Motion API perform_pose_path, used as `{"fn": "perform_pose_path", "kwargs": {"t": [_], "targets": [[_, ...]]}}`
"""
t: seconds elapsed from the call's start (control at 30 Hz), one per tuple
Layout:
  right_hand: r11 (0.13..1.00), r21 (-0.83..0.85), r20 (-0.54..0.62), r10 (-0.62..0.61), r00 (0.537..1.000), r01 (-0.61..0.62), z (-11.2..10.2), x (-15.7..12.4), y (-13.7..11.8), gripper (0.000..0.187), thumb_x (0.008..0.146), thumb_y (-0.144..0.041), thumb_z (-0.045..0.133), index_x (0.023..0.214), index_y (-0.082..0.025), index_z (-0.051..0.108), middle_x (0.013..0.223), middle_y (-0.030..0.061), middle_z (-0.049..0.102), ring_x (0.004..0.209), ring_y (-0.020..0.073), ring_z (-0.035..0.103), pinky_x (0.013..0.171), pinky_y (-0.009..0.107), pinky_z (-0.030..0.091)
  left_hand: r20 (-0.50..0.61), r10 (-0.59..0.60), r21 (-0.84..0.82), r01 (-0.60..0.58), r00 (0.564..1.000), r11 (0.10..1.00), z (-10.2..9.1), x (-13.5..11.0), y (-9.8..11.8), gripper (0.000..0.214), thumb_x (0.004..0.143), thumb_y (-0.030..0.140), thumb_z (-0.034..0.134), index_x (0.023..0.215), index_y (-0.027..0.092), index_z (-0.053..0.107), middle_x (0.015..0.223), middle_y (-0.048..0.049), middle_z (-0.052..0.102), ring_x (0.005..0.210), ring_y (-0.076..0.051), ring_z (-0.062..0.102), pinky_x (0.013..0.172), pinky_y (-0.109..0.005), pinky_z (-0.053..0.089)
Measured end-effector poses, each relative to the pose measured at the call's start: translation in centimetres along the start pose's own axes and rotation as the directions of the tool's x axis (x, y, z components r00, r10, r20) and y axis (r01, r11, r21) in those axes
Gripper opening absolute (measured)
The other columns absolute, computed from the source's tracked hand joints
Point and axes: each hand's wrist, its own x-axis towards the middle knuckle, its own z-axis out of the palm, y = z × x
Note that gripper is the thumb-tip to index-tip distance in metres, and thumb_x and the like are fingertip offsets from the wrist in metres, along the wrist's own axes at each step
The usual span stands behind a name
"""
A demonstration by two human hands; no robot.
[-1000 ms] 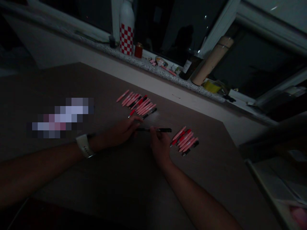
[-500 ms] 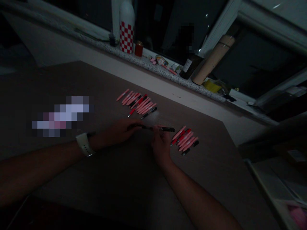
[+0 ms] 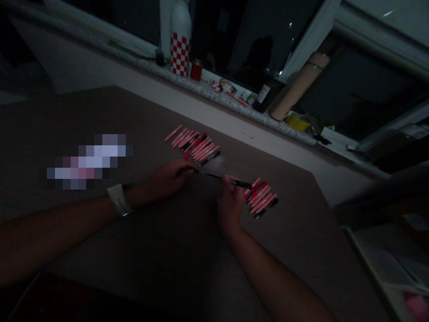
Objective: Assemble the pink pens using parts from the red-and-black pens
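Note:
My right hand point(image 3: 230, 203) pinches a black pen point(image 3: 243, 184), whose dark end juts out to the right above a group of pens. From these fingers a thin, partly clear and dark length runs left to my left hand point(image 3: 174, 176), which is closed on its dark end. Dim light hides whether both parts are still joined. Beyond my left hand lies a row of pink, red and black pens point(image 3: 203, 150). A second, smaller group of pink, red and black pens point(image 3: 261, 197) lies just right of my right hand.
The brown table point(image 3: 161, 259) reaches to a wall below a speckled windowsill point(image 3: 214, 95). On the sill stand a red-and-white checked bottle point(image 3: 180, 51), a small red jar point(image 3: 196, 70) and a tan cylinder point(image 3: 300, 87). A blurred-out patch point(image 3: 90, 161) covers something on the left.
My right hand has shifted slightly right, towards the smaller pen group. The gap between my hands has widened, and more of the thin length shows between them.

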Motion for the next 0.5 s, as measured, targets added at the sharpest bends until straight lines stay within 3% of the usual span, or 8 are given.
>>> {"fn": "perform_pose_path", "kwargs": {"t": [0.5], "targets": [[0.999, -0.053, -0.041, -0.015, 0.999, 0.013, -0.33, 0.22, 0.41, 0.036, 0.089, -0.053, 0.053, 0.097, -0.018, 0.058, 0.066, -0.0015, 0.057, 0.061, 0.0156, 0.053, 0.057, 0.027, 0.041, -0.041, -0.026, 0.094, 0.030, 0.999, 0.995, 0.08, 0.06, -1.12, 0.027, 0.093, 0.033, 0.049, 0.110, 0.023, 0.066, 0.112, -0.0081, 0.068, 0.105, -0.026, 0.061, 0.094, -0.043, 0.048]]}}
